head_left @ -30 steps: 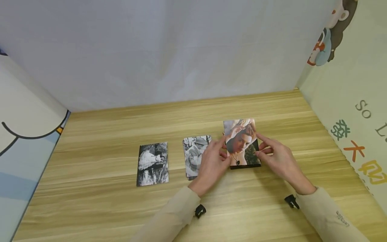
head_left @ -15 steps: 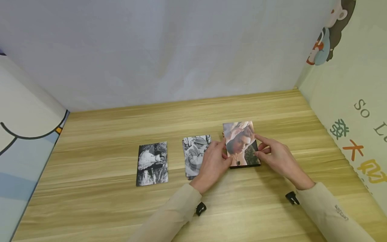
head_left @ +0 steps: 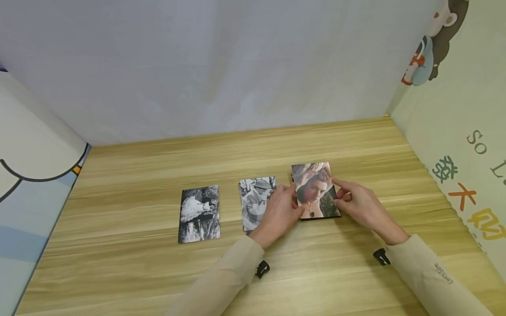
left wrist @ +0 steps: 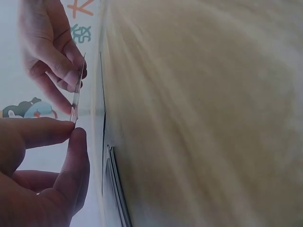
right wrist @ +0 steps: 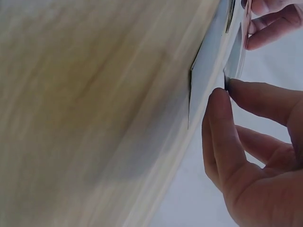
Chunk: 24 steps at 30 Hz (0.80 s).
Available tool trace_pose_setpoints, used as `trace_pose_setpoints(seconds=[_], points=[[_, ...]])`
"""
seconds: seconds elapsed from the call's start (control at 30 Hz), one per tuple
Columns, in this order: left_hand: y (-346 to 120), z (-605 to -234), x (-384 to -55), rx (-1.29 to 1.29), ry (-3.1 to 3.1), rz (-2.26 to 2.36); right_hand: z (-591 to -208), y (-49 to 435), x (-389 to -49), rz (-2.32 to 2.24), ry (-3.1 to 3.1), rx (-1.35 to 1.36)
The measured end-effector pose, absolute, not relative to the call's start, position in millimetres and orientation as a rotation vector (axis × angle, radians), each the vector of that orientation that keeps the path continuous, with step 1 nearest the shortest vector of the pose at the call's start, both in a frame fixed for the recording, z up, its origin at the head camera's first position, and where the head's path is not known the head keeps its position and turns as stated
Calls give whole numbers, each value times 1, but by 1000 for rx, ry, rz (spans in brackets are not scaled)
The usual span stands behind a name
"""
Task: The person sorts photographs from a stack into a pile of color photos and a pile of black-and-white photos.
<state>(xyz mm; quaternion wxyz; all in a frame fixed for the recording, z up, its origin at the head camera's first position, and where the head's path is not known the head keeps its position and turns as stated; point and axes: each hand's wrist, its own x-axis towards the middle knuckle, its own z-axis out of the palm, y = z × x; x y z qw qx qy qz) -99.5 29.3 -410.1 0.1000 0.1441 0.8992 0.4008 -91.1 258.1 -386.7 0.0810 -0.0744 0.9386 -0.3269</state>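
My left hand (head_left: 278,213) and right hand (head_left: 361,207) pinch the side edges of a colour photo card (head_left: 315,189) showing a person with a pendant. Seen edge-on in the left wrist view, this card (left wrist: 77,92) is held above the table. Beneath it lies another card (left wrist: 102,113), whose dark edge shows in the head view; most of it is hidden from there. Beside my left hand is a small stack of cards (head_left: 253,202), a black-and-white photo on top. Further left lies a single black-and-white photo card (head_left: 199,213).
Everything rests on a wood-grain table (head_left: 138,272). A pale curtain (head_left: 197,79) stands behind it, and a printed wall panel (head_left: 454,131) borders the right side. Black clips (head_left: 262,268) show by both sleeves.
The colour photo card has come down slightly and towards me, covering more of the dark card under it. Both hands keep their pinch. The other cards have not moved.
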Motion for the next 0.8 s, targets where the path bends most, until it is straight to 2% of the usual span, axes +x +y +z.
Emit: trace_pose_setpoints(seconds=[0.8], points=[[32, -416, -107, 448, 2680, 1017, -394, 261, -101, -833, 2795, -308]])
